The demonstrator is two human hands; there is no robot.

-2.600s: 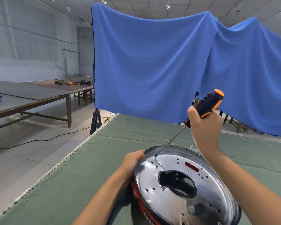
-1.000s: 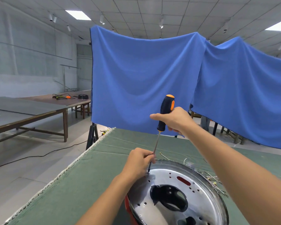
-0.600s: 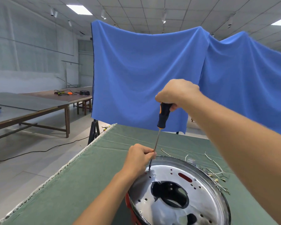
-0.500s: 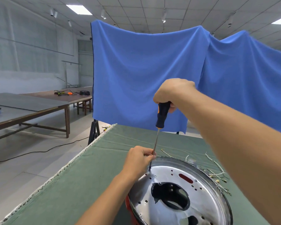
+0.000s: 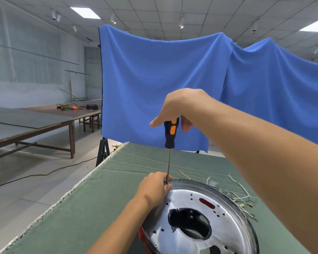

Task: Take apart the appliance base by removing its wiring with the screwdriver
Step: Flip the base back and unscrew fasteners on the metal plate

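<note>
The appliance base (image 5: 226,233), a round shiny metal plate with a red body under it and a large dark opening, lies on the green table. A black and orange screwdriver (image 5: 170,136) stands upright, its shaft running down to the plate's far left edge. My right hand (image 5: 180,107) grips the top of the handle from above. My left hand (image 5: 154,187) rests on the plate's rim and pinches the lower shaft, hiding the tip. Loose white and yellow wires (image 5: 242,197) lie on the table behind the base.
The green cloth table (image 5: 92,208) has its left edge close by, with grey floor beyond. A blue curtain (image 5: 173,88) hangs behind the table. Wooden tables (image 5: 44,121) stand at the far left, and a black cable (image 5: 44,173) runs across the floor.
The screwdriver went from tilted to upright. My right hand shifted to the top of the handle, and my left hand moved from the rim to pinch the shaft near the tip.
</note>
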